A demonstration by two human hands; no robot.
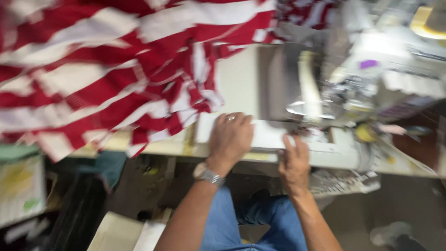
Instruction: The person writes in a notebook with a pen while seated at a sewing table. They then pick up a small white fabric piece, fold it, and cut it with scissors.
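Pretty blurry shot, so take the fine detail with a grain of salt. Two hands in view, both the person's own. The left hand lies flat, palm down, on a white piece at the front edge of the table, fingers close together and pointing away from the body. It's got one ring on a finger and one metal watch on the wrist. The right hand sits just beside it at the table edge, fingers reaching up onto the same white piece right in front of the machine; too smeared to tell if it's pinching anything or just resting there.

One sewing machine takes up the right side of the table, pale grey, with one small purple patch on top. One big heap of red-and-white striped fabric covers the left half of the table and hangs over the front edge, well to the left of the left hand and not touching it as far as I can see. Below, the person's blue jeans show between the two forearms.
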